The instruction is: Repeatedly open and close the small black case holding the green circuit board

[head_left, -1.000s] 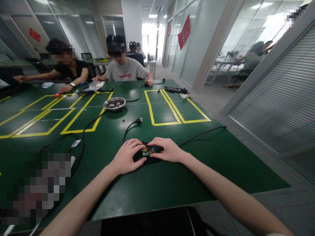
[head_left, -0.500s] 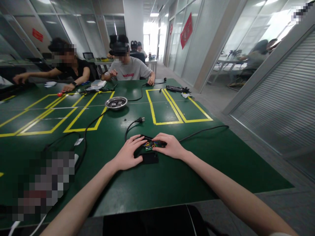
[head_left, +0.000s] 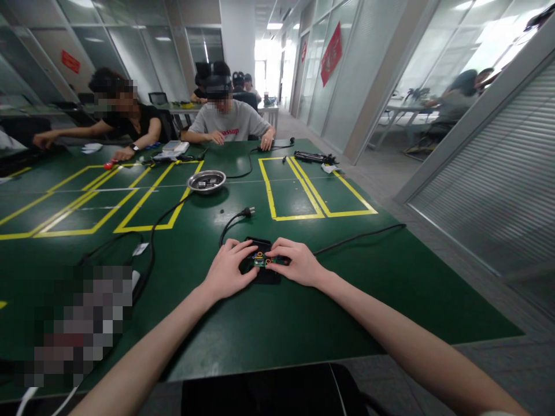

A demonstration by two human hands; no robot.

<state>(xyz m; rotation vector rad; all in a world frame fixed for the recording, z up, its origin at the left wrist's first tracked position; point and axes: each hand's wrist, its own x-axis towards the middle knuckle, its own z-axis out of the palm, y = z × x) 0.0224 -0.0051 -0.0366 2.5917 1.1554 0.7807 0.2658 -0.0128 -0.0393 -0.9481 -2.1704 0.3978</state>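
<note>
A small green circuit board [head_left: 262, 260] with orange and coloured parts sits over a black casing [head_left: 264, 275] on the green table [head_left: 269, 323]. My left hand [head_left: 228, 270] grips the board's left end with curled fingers. On the other end, my right hand [head_left: 295, 263] pinches it, fingers bent. A second black casing piece [head_left: 256, 242] lies flat just behind the board. A black cable [head_left: 359, 234] runs off to the right from the device.
A black cord with a plug [head_left: 245, 213] lies just beyond my hands. A metal dish [head_left: 206, 182] holding small parts stands farther back among yellow tape rectangles [head_left: 299, 193]. Two people sit at the far edge of the table. Cables [head_left: 143, 254] trail at the left.
My hands and the board have shifted slightly, and a black casing piece now lies uncovered behind the board. The lower casing stays under the board.
</note>
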